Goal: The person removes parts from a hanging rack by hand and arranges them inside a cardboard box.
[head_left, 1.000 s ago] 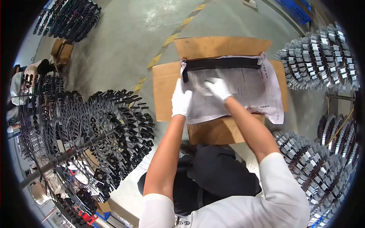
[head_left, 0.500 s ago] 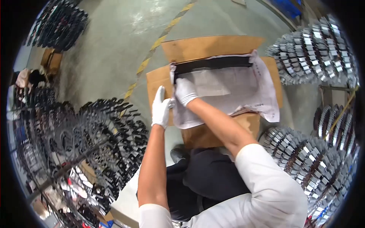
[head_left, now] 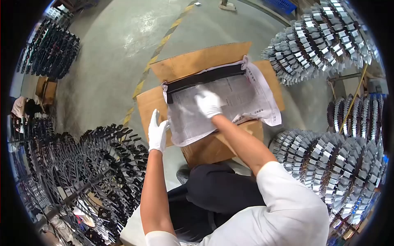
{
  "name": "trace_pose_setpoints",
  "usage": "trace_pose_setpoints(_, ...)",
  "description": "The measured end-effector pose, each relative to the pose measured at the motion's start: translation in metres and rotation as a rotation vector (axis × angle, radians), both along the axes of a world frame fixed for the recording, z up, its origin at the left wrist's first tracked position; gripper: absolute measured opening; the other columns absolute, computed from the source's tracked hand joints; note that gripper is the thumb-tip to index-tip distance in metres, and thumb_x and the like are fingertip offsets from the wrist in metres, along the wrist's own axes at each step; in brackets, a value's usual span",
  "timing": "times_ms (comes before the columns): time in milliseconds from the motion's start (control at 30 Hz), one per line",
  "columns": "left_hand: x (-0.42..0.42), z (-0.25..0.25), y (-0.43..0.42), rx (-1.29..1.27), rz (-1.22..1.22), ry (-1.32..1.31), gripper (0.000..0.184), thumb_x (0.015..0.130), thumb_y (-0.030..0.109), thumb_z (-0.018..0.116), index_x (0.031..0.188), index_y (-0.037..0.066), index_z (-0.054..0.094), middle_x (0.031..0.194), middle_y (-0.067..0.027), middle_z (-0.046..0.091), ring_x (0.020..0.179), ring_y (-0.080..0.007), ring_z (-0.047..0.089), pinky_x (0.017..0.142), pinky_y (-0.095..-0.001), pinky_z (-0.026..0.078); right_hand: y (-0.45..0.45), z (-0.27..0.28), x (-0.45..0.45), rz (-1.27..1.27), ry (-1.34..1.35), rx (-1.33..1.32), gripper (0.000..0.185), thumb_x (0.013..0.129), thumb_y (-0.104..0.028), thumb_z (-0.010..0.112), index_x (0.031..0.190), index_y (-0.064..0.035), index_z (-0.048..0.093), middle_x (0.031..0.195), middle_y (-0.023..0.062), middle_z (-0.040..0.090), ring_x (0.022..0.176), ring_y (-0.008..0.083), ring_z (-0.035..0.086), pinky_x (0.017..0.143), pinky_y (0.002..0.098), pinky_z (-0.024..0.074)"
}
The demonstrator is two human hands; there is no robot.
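Note:
An open cardboard box point(head_left: 201, 59) stands in front of me, lined with thin printed white sheeting point(head_left: 264, 96). A black strip point(head_left: 205, 78) runs along the far inner side. My left hand point(head_left: 157, 133), in a white glove, is at the box's left flap with thumb and fingers apart and nothing between them. My right hand point(head_left: 208, 103), also gloved, is over the sheeting near the middle of the box. Its fingers are smeared by motion, so what they hold, if anything, cannot be made out.
Racks of black parts point(head_left: 94, 164) stand at the left. Stacks of shiny metal parts point(head_left: 324, 160) hang at the right, with more point(head_left: 316, 41) above them. Yellow-black tape point(head_left: 164, 40) crosses the floor. A blue crate point(head_left: 283, 5) is at the top.
My right hand has moved from the box's left inner edge toward its middle. My left hand remains by the left flap, fingers spread. The whole view has shifted.

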State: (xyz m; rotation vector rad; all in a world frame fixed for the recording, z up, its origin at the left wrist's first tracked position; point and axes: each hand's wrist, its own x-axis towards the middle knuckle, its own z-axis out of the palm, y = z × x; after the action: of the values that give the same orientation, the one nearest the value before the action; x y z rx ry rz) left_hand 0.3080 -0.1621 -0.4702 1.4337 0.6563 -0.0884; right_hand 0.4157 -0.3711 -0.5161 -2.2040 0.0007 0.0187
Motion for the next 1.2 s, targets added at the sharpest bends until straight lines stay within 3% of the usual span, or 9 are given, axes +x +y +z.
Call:
trace_pose_setpoints(200,-0.007,0.011,-0.01,0.238,-0.217,-0.017,0.046,0.094,0.001,0.054,0.139,0.006,0.056,0.121,-0.0075,0.067,0.096,-0.0135,0.066,0.081,-0.0277,0.055,-0.148,-0.006,0.062,-0.488,-0.136,-0.247,0.025,0.087,-0.028,0.064,0.098,-0.0077,0.073,0.092,0.0217,0.071,0.089,0.0405,0.069,0.081,0.0484,0.0545)
trace_pose_setpoints(367,-0.004,-0.002,-0.054,0.425,-0.469,-0.047,0.041,0.094,0.004,0.056,0.135,0.005,0.059,0.122,-0.0087,0.069,0.108,-0.0149,0.065,0.089,-0.0276,0.052,-0.158,0.01,0.093,-0.334,0.014,-0.442,0.027,0.087,-0.032,0.066,0.097,-0.0086,0.074,0.092,0.0227,0.071,0.09,0.0407,0.069,0.082,0.049,0.0547)
trace_pose_setpoints(467,-0.002,-0.011,-0.08,0.206,-0.46,0.004,0.043,0.092,0.007,0.058,0.135,0.006,0.06,0.125,-0.0121,0.068,0.114,-0.0164,0.064,0.098,-0.0297,0.049,-0.151,0.028,0.099,-0.313,0.056,-0.541,0.029,0.089,-0.035,0.063,0.097,-0.0088,0.073,0.092,0.0228,0.072,0.09,0.0402,0.07,0.082,0.0497,0.055)
trace_pose_setpoints(600,-0.003,-0.029,-0.097,0.548,-0.573,0.013,0.048,0.087,0.015,0.062,0.134,0.007,0.059,0.123,-0.013,0.068,0.112,-0.025,0.066,0.098,-0.0364,0.05,-0.153,0.043,0.129,-0.353,0.143,-0.613,0.039,0.094,-0.043,0.054,0.1,-0.0102,0.075,0.098,0.021,0.073,0.096,0.0389,0.07,0.085,0.0492,0.0551)
trace_pose_setpoints(800,-0.005,-0.039,-0.096,0.592,-0.572,0.033,0.045,0.083,0.018,0.06,0.128,0.014,0.063,0.125,-0.0117,0.066,0.11,-0.0337,0.064,0.098,-0.0427,0.05,-0.187,0.043,0.161,-0.126,0.145,-0.883,0.032,0.093,-0.029,0.051,0.104,-0.0121,0.076,0.108,0.0199,0.072,0.102,0.0384,0.069,0.087,0.0481,0.0554)
trace_pose_setpoints(967,-0.008,-0.054,-0.095,0.707,-0.559,-0.098,0.046,0.083,0.017,0.063,0.129,0.014,0.061,0.117,-0.0114,0.066,0.097,-0.0298,0.066,0.091,-0.0401,0.053,-0.179,0.06,0.128,-0.222,0.096,-0.74,0.028,0.087,-0.029,0.061,0.1,-0.0101,0.076,0.103,0.0193,0.072,0.099,0.0383,0.07,0.087,0.0463,0.0549)
trace_pose_setpoints(1067,-0.007,-0.053,-0.094,0.631,-0.584,-0.049,0.048,0.082,0.019,0.062,0.13,0.015,0.061,0.129,-0.0122,0.061,0.117,-0.0337,0.059,0.098,-0.0447,0.049,-0.18,0.039,0.097,-0.188,0.07,-0.55,0.031,0.084,-0.032,0.066,0.102,-0.0091,0.076,0.099,0.0208,0.072,0.097,0.0382,0.069,0.088,0.044,0.0545)
trace_pose_setpoints(1133,-0.007,-0.052,-0.094,0.629,-0.592,-0.041,0.048,0.082,0.02,0.063,0.13,0.014,0.061,0.129,-0.0128,0.061,0.118,-0.0337,0.058,0.099,-0.0448,0.049,-0.175,0.024,0.091,-0.213,0.219,-0.54,0.032,0.084,-0.029,0.066,0.107,-0.0093,0.075,0.101,0.0213,0.072,0.098,0.0383,0.069,0.09,0.043,0.0538)
trace_pose_setpoints(1200,-0.007,-0.053,-0.094,0.642,-0.598,-0.055,0.048,0.082,0.02,0.063,0.13,0.014,0.061,0.129,-0.0133,0.061,0.119,-0.0339,0.058,0.099,-0.0449,0.049,-0.179,-0.009,0.101,-0.174,0.019,-0.567,0.033,0.084,-0.029,0.068,0.108,-0.0074,0.074,0.097,0.0223,0.072,0.094,0.0377,0.07,0.088,0.042,0.0544)
